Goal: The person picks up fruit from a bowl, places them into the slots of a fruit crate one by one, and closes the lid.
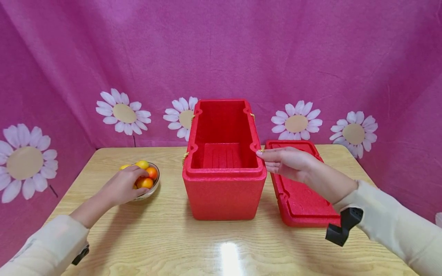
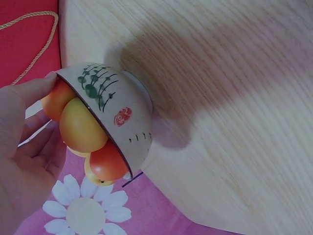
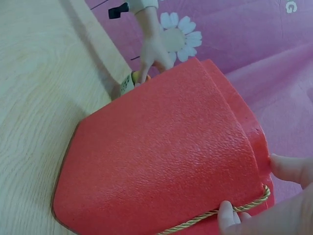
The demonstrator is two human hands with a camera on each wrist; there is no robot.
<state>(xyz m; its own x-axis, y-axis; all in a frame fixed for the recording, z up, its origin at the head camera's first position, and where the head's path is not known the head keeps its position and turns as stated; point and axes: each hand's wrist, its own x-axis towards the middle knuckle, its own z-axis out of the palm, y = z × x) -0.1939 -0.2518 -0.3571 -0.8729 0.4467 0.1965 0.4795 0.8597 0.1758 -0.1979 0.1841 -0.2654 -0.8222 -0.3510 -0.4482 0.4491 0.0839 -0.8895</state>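
My left hand (image 1: 126, 186) reaches over a bowl (image 2: 139, 125) of small yellow and orange-red fruits (image 2: 82, 125). In the left wrist view its thumb lies at the bowl's rim by an orange-red fruit, with the fingers loosely spread beside the fruits. The bowl is pale, with green and red painting, and the hand hides part of its contents. A tall red foam box (image 1: 224, 197) stands lidless at the table's middle. My right hand (image 1: 288, 163) rests with fairly straight fingers against its right rim. One fingertip touches the gold rope handle (image 3: 195, 220).
The red lid (image 1: 307, 195) lies on the wooden table (image 1: 165, 237) right of the box, under my right forearm. Ribs mark the box's floor inside. A magenta curtain (image 1: 221, 50) with white daisies hangs behind and along both sides.
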